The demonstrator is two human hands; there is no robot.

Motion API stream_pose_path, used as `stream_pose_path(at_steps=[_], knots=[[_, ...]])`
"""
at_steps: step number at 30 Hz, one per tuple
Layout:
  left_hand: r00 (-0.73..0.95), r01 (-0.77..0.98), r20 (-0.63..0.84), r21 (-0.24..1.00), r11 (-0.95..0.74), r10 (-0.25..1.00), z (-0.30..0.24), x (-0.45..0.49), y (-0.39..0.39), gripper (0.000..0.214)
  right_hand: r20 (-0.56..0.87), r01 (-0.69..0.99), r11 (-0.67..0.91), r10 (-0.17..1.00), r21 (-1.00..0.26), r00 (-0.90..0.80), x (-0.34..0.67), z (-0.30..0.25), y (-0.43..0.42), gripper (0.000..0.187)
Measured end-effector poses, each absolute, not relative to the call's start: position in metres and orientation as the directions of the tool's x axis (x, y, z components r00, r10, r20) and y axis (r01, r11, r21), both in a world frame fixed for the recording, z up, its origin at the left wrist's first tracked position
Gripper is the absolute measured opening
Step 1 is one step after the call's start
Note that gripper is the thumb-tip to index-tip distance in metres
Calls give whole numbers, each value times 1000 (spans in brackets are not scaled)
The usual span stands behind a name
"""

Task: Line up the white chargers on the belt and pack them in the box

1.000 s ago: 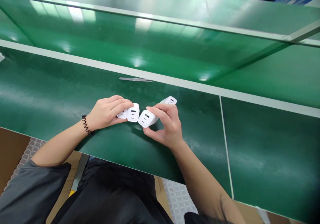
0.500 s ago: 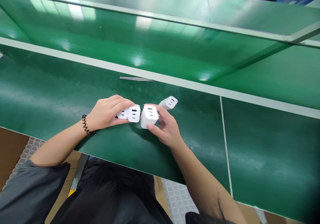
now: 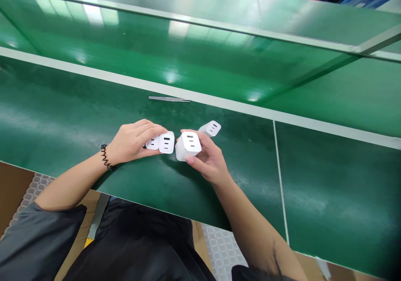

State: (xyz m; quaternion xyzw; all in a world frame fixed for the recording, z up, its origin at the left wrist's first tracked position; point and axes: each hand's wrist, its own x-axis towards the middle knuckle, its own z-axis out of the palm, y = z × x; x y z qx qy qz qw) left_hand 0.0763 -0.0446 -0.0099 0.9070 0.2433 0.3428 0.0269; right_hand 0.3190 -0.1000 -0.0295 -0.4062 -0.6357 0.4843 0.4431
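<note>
My left hand (image 3: 136, 140) is closed around two white chargers side by side; the outer charger (image 3: 166, 143) shows its port face, while the inner charger (image 3: 152, 143) is partly covered by my fingers. Between the thumb and fingers of my right hand (image 3: 210, 155) is a third white charger (image 3: 188, 146), raised and tilted so its face with three ports points up toward me. A small gap separates it from the pair on the left. Just behind my right hand another white charger (image 3: 211, 128) lies on the green bench, its rear part hidden by the hand.
Metal tweezers (image 3: 169, 99) lie on the bench mat (image 3: 250, 160) near the pale strip (image 3: 134, 82) at its back. A green panel and a ledge (image 3: 219, 5) rise behind, with red and blue items at the top right. A thin white seam (image 3: 281, 181) crosses the mat at right.
The charger in my right hand has tilted slightly, turning its port face more to the right. My left hand keeps its grip on the pair. The whole view has shifted a little.
</note>
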Motion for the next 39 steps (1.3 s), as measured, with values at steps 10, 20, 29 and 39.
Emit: stream_pose_path(at_steps=[10,20,29,39], knots=[[653,426,601,212,-880,461,-10,76,-44,35,210,118,249,940,-961,-269,318,-29,-99,46],[655,430,598,206,-879,461,-10,76,-44,35,263,89,296,927,-951,-268,317,-28,-98,45],[661,433,589,208,-877,466,-11,76,-44,34,303,98,336,919,-937,-252,316,-30,-97,52],[738,509,398,202,-837,545,-14,71,-42,38,253,256,313,936,-914,-243,318,-30,-96,43]])
